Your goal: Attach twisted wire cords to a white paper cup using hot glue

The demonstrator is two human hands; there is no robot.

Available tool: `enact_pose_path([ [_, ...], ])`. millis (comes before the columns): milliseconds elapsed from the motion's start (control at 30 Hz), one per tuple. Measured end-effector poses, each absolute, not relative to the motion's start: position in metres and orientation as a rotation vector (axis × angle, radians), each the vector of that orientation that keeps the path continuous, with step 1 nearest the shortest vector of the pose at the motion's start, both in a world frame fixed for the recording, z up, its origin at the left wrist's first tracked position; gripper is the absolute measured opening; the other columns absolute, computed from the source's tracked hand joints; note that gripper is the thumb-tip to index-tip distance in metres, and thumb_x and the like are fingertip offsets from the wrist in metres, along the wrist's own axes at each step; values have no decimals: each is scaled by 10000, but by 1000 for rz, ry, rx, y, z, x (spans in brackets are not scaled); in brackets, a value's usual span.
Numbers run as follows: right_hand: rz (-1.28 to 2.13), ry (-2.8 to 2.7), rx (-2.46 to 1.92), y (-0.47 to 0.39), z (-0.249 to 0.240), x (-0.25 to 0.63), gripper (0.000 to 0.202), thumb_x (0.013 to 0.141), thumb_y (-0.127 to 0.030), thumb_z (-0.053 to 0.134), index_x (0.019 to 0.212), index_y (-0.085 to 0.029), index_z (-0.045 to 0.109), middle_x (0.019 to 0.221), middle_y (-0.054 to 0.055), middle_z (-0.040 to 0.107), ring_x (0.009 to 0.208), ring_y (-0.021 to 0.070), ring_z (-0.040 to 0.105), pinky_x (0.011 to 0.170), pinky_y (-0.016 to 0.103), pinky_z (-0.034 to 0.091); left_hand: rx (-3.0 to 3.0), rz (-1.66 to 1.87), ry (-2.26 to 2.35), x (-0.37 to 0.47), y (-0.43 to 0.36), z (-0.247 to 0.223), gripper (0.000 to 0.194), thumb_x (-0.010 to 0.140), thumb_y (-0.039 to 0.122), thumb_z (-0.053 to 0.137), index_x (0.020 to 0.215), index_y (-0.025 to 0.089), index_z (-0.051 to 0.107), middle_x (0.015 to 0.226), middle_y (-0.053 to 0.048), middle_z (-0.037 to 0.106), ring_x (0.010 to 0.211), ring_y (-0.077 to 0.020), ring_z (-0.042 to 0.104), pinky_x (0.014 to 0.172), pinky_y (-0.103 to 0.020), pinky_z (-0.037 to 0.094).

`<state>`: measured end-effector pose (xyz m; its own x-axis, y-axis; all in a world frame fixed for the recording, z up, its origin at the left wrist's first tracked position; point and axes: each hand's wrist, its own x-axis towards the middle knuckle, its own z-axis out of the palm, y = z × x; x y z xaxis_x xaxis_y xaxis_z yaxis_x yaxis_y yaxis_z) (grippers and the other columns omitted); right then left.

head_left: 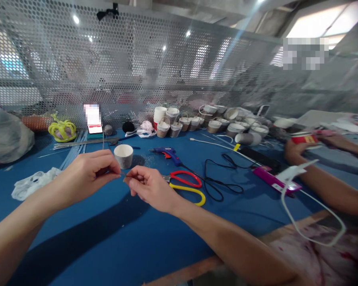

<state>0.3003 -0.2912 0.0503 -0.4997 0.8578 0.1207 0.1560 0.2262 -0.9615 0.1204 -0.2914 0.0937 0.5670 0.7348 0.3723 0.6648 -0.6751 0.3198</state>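
My left hand (98, 169) and my right hand (150, 186) meet over the blue table, fingertips almost touching. Both are closed in a pinch on a short, thin, brownish strand (123, 174) stretched between them; its material is too small to tell. A thin upright line shows just above my left hand, and I cannot tell whether it belongs to the strand. Just behind my fingers stands a small grey-white cup (124, 157), upright with its mouth up. Scissors (188, 186) with one red and one yellow handle lie beside my right wrist, their blades partly hidden by it.
Behind lie a blue glue gun (168, 154), a phone (93, 119) propped up, yarn balls (128, 127) and several wrapped cups (193, 123). A black cord (214, 186) loops at right, near a purple power strip (274, 180). A co-worker's hands hold a red cup (304, 139). White ribbon (32, 182) sits left.
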Motion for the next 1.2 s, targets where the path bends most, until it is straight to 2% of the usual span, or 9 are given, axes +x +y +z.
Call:
enact_pose_path([
  [133,1394,-1804,-969,-292,52,300,116,793,-257,448,823,-157,498,577,-24,503,419,53,403,382,176,361,2657,743,1181,120,-290,93,120,780,178,468,710,154,562,708,7,551,592,-72,472,546,-171,360],
  [333,1250,-1808,-898,-290,50,300,89,774,-218,489,759,-143,533,612,-16,512,578,75,487,562,210,404,2652,727,1198,121,-292,95,119,787,181,473,713,145,560,715,2,543,595,-70,463,549,-175,354],
  [667,1294,-1784,-882,-290,49,300,125,726,-268,553,726,-144,537,637,-24,489,564,64,427,542,202,368,2618,748,1183,120,-292,94,101,778,130,478,723,140,562,726,5,540,612,-64,465,567,-174,355],
  [1200,1215,-1847,-894,-289,46,302,169,751,-295,524,739,-133,569,614,-16,476,547,65,394,503,197,343,2630,800,1158,121,-292,93,100,761,132,490,700,156,566,695,19,544,587,-59,470,540,-161,360],
])
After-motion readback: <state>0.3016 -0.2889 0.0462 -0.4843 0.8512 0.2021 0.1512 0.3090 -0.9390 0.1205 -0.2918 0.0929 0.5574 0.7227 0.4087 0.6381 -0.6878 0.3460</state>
